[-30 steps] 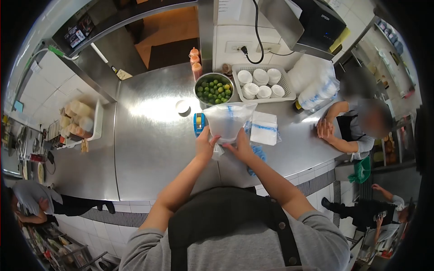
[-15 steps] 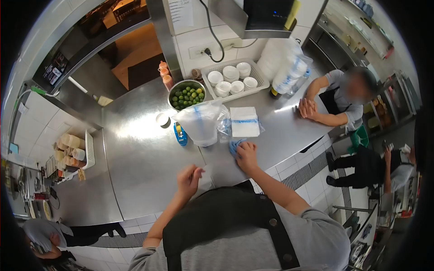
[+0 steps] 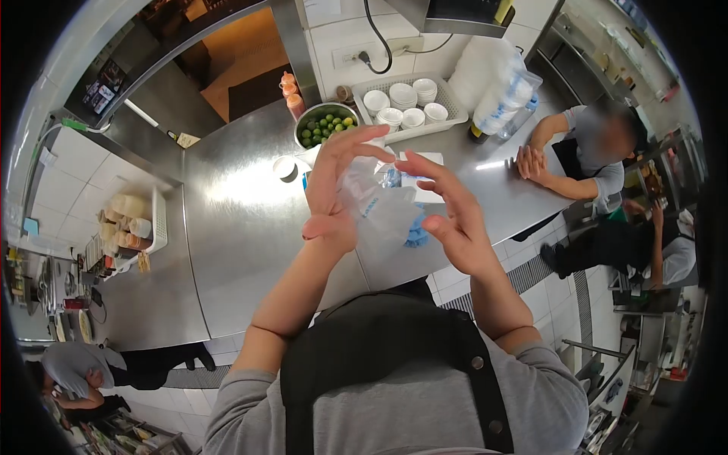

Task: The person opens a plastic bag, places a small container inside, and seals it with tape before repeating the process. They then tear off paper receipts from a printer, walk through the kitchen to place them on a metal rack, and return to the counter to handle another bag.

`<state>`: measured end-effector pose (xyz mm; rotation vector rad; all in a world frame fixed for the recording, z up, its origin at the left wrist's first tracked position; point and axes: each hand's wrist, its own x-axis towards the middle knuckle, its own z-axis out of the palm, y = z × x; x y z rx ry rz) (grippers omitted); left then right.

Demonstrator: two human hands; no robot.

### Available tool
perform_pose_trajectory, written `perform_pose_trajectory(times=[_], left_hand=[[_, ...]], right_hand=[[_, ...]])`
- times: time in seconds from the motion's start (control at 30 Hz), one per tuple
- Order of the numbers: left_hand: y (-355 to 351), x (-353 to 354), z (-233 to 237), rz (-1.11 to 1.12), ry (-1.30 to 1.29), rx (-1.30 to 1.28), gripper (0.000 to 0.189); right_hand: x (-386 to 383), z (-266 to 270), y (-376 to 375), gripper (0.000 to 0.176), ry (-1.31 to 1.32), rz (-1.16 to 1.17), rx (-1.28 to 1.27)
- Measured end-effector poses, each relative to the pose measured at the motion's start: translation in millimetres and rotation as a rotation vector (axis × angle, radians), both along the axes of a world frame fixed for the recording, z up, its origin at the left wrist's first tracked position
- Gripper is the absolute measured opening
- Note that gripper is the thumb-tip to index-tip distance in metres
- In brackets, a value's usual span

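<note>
Hands, two, bare, both raised above the steel counter (image 3: 243, 250). Left hand (image 3: 334, 189): fingers loosely curved and apart, tips at the top edge of a clear plastic bag (image 3: 379, 216); whether they pinch it cannot be told. Right hand (image 3: 449, 216): wide, fingers spread, palm towards the bag, fingertips at its right edge. Bag: thin, crumpled, with blue print, hanging in the air between the two hands and clear of the counter. Blue cloth (image 3: 416, 230): on the counter under the bag, partly hidden by it. White folded stack (image 3: 425, 161): just beyond the hands, mostly covered by the right fingers. Small white cup (image 3: 286, 168): on the counter, left of the left hand. Metal bowl of limes (image 3: 326, 126): farther off, green fruit with a few yellow. White tray of small bowls (image 3: 444, 95): right of the limes, against the far wall. Orange bottles (image 3: 291, 94): far, left of the limes. Wrapped stacks of clear containers (image 3: 497, 91): far right. Tray of cups (image 3: 159, 220): far left, on a side counter. Another person's clasped hands (image 3: 532, 163): resting on the counter's right edge, well apart from the raised hands.
</note>
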<state>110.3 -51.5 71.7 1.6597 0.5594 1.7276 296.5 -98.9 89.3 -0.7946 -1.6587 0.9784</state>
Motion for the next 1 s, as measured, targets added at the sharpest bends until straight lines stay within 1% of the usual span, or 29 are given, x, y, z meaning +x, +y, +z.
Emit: perform_pose_trajectory(times=[0.03, 0.13, 0.23, 0.33, 0.43, 0.5, 0.57, 0.63, 0.73, 0.83, 0.93, 1.0], left_hand=[[1.9, 1.7, 1.6, -0.019, -0.016, 0.007, 0.128], [9.1, -0.3, -8.0, 0.008, 0.077, 0.093, 0.128], [2.2, 1.3, -14.6, 0.043, 0.158, 0.023, 0.123], [-4.1, -3.9, -17.2, 0.075, 0.165, -0.064, 0.096], [-19.7, -6.2, 1.5, 0.184, 0.220, -0.126, 0.055], [-24.7, -27.9, 4.2, 0.234, 0.574, 0.199, 0.038], [-29.9, -36.1, 2.5, 0.269, 0.775, 0.382, 0.028], [-35.1, -37.6, -0.4, 0.308, 0.830, 0.418, 0.020], [-34.3, -49.9, -5.4, 0.293, 0.842, 0.398, 0.021], [-43.5, -49.6, -5.4, 0.123, 0.902, 0.493, 0.015], [-51.8, -43.4, -9.2, -0.150, 1.003, 0.525, 0.015], [-45.3, -41.3, -9.3, -0.096, 0.971, 0.542, 0.016]], right_hand=[[-4.2, -2.4, -0.2, 0.051, -0.006, -0.040, -0.019], [-0.8, -15.5, 6.1, 0.040, -0.053, 0.055, -0.120], [-9.0, -18.6, 4.7, 0.023, 0.013, 0.028, -0.218], [-14.1, -34.1, 7.8, 0.012, 0.065, -0.041, -0.302], [-13.4, -40.8, 10.7, 0.009, 0.079, -0.051, -0.311], [-10.0, -40.8, 14.3, 0.011, 0.154, -0.010, -0.417], [-5.5, -40.3, 15.6, 0.013, 0.183, 0.062, -0.496], [-1.8, -39.1, 16.2, 0.012, 0.162, 0.176, -0.544], [-1.3, -40.5, 19.7, 0.011, 0.201, 0.245, -0.678], [3.6, -49.3, 32.0, 0.012, 0.193, 0.073, -0.718], [-0.8, -43.8, 40.2, 0.017, -0.442, -0.041, -0.448], [-3.5, -36.9, 39.7, 0.020, -0.427, 0.010, -0.176]])
